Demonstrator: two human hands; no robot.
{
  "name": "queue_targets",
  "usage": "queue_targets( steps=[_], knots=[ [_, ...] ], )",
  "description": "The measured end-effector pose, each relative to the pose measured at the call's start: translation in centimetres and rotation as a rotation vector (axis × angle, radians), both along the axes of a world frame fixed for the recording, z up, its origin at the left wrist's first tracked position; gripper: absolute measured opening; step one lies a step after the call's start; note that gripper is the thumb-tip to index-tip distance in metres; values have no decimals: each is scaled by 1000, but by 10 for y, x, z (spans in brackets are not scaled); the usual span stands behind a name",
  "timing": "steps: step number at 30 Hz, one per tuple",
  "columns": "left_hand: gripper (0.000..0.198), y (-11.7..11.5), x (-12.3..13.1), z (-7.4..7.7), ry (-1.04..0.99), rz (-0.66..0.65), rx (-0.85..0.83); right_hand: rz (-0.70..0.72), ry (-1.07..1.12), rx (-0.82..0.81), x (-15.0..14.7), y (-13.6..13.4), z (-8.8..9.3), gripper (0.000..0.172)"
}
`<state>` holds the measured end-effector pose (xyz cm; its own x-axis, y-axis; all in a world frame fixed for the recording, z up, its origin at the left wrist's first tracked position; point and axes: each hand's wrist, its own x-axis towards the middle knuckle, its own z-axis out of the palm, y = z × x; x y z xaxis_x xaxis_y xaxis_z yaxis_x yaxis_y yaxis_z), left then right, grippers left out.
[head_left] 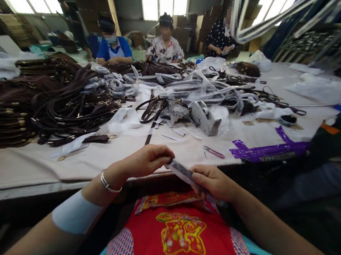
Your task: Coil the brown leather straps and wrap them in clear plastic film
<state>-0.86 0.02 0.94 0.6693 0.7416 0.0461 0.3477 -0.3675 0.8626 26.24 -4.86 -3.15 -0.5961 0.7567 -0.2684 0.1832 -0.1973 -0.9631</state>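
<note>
A dark strap wrapped in thin white sheet (181,170) is stretched between my two hands, just above the table's front edge. My left hand (148,160) pinches its far left end, where a dark tip shows at the fingertips. Around the strap's other end my right hand (213,181) is closed, thumb on top. Beyond my hands on the table lie pink-handled thread snips (213,151) and a grey tape dispenser (204,118). Several small paper scraps are scattered left of the dispenser.
Stacked dark brown straps (3,118) fill the table's left side. Wrapped straps (175,85) are heaped across the middle. Purple tape (265,151) covers the front edge at right. Across the table are three people; pale straps (260,27) hang at upper right.
</note>
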Motion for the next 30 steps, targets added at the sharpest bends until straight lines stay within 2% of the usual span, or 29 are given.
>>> queue_targets(
  steps=[3, 6, 11, 15, 18, 22, 24, 28, 30],
  knots=[
    [18, -1, 6, -9, -34, 58, -11, -103, -94, 189, -19, 5, 2, 39],
    [23, -3, 6, -15, -100, 169, -74, -112, -153, 340, -20, 5, 0, 36],
    [16, -11, 7, -14, -96, 202, 91, -138, -253, 645, -14, 1, -7, 33],
    [14, -18, 17, -19, -127, 269, 115, -172, -343, 856, -16, 1, -12, 28],
    [12, -21, 22, -25, -104, 299, 215, -185, -410, 915, -19, 2, -14, 28],
    [13, -21, 26, -30, -7, 388, 563, -214, -422, 922, -21, 1, -16, 30],
    [13, -20, 27, -31, 39, 407, 685, -215, -421, 934, -22, 1, -16, 29],
    [14, -18, 30, -32, 115, 400, 861, -223, -464, 962, -21, 1, -16, 29],
    [14, -18, 32, -34, 102, 440, 873, -242, -483, 976, -20, 2, -16, 30]
  ],
)
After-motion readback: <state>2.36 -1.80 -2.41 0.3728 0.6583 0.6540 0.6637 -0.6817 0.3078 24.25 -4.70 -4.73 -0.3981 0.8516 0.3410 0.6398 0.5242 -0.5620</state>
